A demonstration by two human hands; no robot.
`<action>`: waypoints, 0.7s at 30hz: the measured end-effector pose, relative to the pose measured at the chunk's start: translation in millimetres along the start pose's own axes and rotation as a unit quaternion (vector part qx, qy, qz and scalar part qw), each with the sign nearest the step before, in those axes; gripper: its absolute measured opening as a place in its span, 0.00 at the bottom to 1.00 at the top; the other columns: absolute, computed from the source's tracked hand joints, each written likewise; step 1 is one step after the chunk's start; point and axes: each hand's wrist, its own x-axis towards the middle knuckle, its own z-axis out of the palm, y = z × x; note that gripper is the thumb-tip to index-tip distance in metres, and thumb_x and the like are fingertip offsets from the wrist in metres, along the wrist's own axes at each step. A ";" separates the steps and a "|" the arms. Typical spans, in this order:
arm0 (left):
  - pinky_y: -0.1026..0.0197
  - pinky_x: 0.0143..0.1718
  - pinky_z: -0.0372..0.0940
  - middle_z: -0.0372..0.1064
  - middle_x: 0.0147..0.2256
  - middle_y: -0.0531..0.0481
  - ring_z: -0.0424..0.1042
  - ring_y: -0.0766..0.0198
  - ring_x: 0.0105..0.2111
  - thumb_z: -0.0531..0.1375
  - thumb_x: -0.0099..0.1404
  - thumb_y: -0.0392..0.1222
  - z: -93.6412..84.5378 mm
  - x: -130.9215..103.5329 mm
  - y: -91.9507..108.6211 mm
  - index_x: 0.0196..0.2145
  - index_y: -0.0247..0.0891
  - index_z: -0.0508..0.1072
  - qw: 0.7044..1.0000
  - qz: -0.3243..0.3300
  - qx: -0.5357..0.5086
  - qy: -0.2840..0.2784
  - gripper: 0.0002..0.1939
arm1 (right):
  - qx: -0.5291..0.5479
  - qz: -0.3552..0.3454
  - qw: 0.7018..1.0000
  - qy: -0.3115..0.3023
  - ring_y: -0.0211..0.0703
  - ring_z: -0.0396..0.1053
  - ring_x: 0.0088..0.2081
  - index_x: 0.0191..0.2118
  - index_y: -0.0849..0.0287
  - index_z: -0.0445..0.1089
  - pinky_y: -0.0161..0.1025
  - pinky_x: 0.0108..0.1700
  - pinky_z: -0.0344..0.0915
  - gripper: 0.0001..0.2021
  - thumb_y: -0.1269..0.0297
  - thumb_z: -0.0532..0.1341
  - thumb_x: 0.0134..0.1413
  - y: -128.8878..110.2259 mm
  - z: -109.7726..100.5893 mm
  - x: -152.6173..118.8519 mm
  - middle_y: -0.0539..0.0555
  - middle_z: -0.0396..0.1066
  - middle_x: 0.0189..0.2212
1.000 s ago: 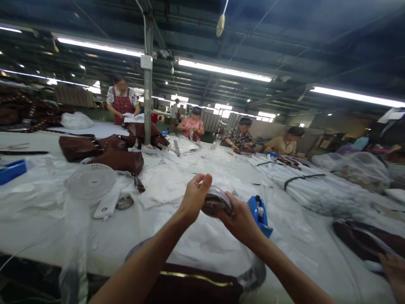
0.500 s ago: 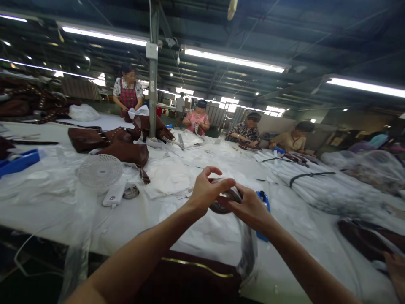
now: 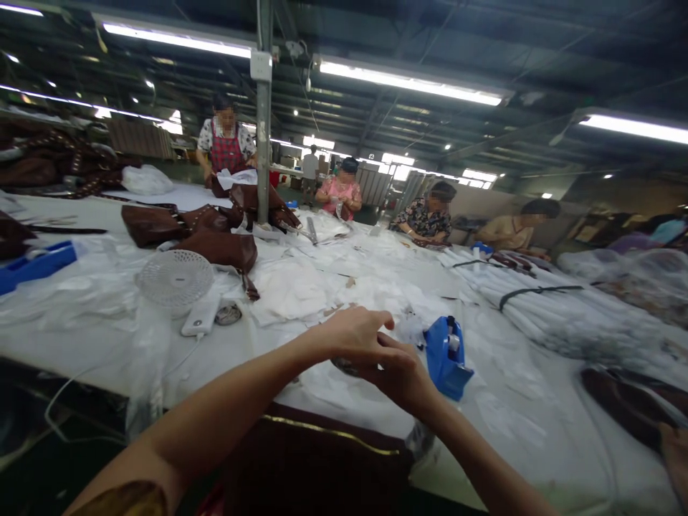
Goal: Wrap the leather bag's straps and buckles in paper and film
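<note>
And here are both hands, close together over the near side of the white tabletop (image 3: 570, 459), the left hand (image 3: 357, 333) arched above, the right hand (image 3: 403, 373) tucked in against it. Between and beneath them, mostly hidden, sits a shiny bundle (image 3: 342, 366), just a greyish edge peeking out under the left palm! The right grip looks closed on it; whether the left one clamps it too, I cannot tell. Below, right at the table's near edge, there's a dark brown bag (image 3: 312, 466) with a gold zipper (image 3: 333, 431). Just beside the right hand stands a blue tape dispenser (image 3: 445, 358); over to the left, a white fan (image 3: 175, 278) and brown leather bags (image 3: 215, 247). Far right, a co-worker's hand (image 3: 674, 448) touches a dark brown piece (image 3: 623, 408).
</note>
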 end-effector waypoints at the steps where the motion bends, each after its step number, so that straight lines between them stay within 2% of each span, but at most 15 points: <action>1: 0.65 0.22 0.50 0.60 0.19 0.57 0.61 0.63 0.21 0.67 0.47 0.55 3.0 0.0 0.3 0.39 0.42 0.71 0.999 -0.012 -0.023 0.025 0.24 | 0.025 0.002 1.000 0.000 0.46 0.71 0.28 0.36 0.59 0.69 0.36 0.29 0.62 0.11 0.61 0.64 0.46 -2.5 -0.4 1.5 0.52 0.74 0.28; 3: 0.66 0.21 0.50 0.57 0.17 0.60 0.58 0.67 0.18 0.67 0.48 0.55 12.0 -0.7 -3.0 0.40 0.41 0.68 0.988 -0.054 -0.127 0.072 0.24 | 0.073 0.009 0.997 -0.016 0.45 0.71 0.29 0.37 0.60 0.69 0.35 0.28 0.62 0.13 0.57 0.64 0.47 -6.5 -2.2 3.0 0.51 0.74 0.27; 4: 0.67 0.20 0.51 0.56 0.16 0.61 0.57 0.68 0.17 0.67 0.48 0.55 17.4 -1.4 -6.6 0.40 0.41 0.67 0.973 -0.079 -0.195 0.099 0.25 | 0.091 0.013 0.995 -0.022 0.46 0.71 0.30 0.37 0.60 0.70 0.35 0.29 0.63 0.14 0.57 0.64 0.47 -7.3 -2.8 2.6 0.51 0.74 0.28; 7: 0.67 0.20 0.54 0.57 0.17 0.62 0.57 0.69 0.16 0.67 0.48 0.56 33.9 -4.2 -20.7 0.41 0.40 0.62 0.896 -0.141 -0.379 0.185 0.28 | 0.114 0.026 0.993 -0.010 0.45 0.70 0.31 0.38 0.61 0.69 0.37 0.32 0.64 0.12 0.60 0.62 0.49 -3.2 1.4 -2.4 0.52 0.74 0.30; 8: 0.67 0.20 0.54 0.58 0.18 0.61 0.58 0.69 0.16 0.66 0.49 0.58 38.1 -5.7 -25.0 0.41 0.40 0.61 0.872 -0.154 -0.416 0.207 0.28 | 0.111 0.031 0.993 0.003 0.45 0.69 0.31 0.37 0.62 0.69 0.37 0.33 0.64 0.11 0.61 0.61 0.49 0.0 4.8 -4.9 0.52 0.73 0.29; 9: 0.67 0.20 0.54 0.59 0.18 0.61 0.58 0.69 0.16 0.64 0.51 0.59 40.9 -7.5 -28.6 0.41 0.39 0.61 0.860 -0.161 -0.434 0.216 0.28 | 0.103 0.036 0.994 0.014 0.45 0.69 0.30 0.36 0.62 0.68 0.37 0.32 0.63 0.10 0.61 0.60 0.49 3.6 8.9 -7.4 0.53 0.73 0.28; 10: 0.67 0.20 0.54 0.59 0.18 0.60 0.58 0.69 0.16 0.61 0.53 0.61 42.0 -9.8 -31.1 0.41 0.39 0.62 0.865 -0.162 -0.427 0.206 0.26 | 0.093 0.038 0.995 0.019 0.45 0.68 0.29 0.35 0.62 0.68 0.38 0.32 0.63 0.09 0.62 0.59 0.49 7.1 13.3 -9.8 0.53 0.72 0.27; 11: 0.67 0.20 0.53 0.60 0.18 0.59 0.59 0.68 0.17 0.60 0.55 0.62 41.3 -12.5 -32.6 0.40 0.39 0.63 0.888 -0.155 -0.395 0.177 0.25 | 0.082 0.041 0.996 0.017 0.45 0.68 0.28 0.35 0.62 0.68 0.38 0.32 0.62 0.09 0.62 0.58 0.49 10.2 17.6 -11.8 0.53 0.71 0.26; 13: 0.66 0.23 0.54 0.62 0.20 0.56 0.62 0.66 0.20 0.61 0.53 0.62 35.3 -18.5 -32.9 0.38 0.39 0.67 0.953 -0.114 -0.268 0.088 0.25 | 0.066 0.041 0.997 0.003 0.45 0.68 0.28 0.33 0.61 0.68 0.37 0.30 0.61 0.08 0.63 0.58 0.48 13.9 25.1 -14.1 0.53 0.71 0.25; 15: 0.65 0.25 0.55 0.64 0.21 0.55 0.64 0.63 0.24 0.66 0.47 0.60 26.9 -24.0 -31.3 0.36 0.40 0.71 0.990 -0.070 -0.123 0.023 0.24 | 0.063 0.041 0.997 -0.004 0.45 0.67 0.25 0.30 0.60 0.66 0.36 0.27 0.58 0.07 0.62 0.58 0.47 13.2 30.3 -13.2 0.52 0.69 0.23; 16: 0.65 0.26 0.55 0.64 0.21 0.55 0.64 0.63 0.25 0.67 0.45 0.58 23.5 -26.3 -30.9 0.35 0.40 0.72 0.995 -0.059 -0.079 0.015 0.24 | 0.070 0.040 0.997 -0.003 0.44 0.66 0.24 0.29 0.60 0.65 0.35 0.26 0.57 0.06 0.62 0.59 0.46 11.5 32.1 -11.7 0.51 0.68 0.22; 18: 0.65 0.25 0.55 0.63 0.21 0.55 0.63 0.63 0.24 0.68 0.45 0.57 21.0 -30.5 -32.6 0.34 0.40 0.72 0.995 -0.067 -0.068 0.033 0.23 | 0.101 0.034 0.994 -0.006 0.42 0.65 0.25 0.27 0.60 0.64 0.34 0.25 0.56 0.06 0.62 0.59 0.46 6.7 34.6 -7.8 0.50 0.67 0.22; 21: 0.66 0.23 0.55 0.63 0.20 0.56 0.62 0.67 0.21 0.67 0.48 0.56 28.1 -37.7 -43.1 0.34 0.38 0.69 0.975 -0.116 -0.174 0.078 0.22 | 0.136 0.044 0.989 -0.039 0.43 0.66 0.28 0.29 0.61 0.67 0.34 0.28 0.58 0.07 0.63 0.60 0.46 -0.1 38.5 -3.4 0.50 0.69 0.25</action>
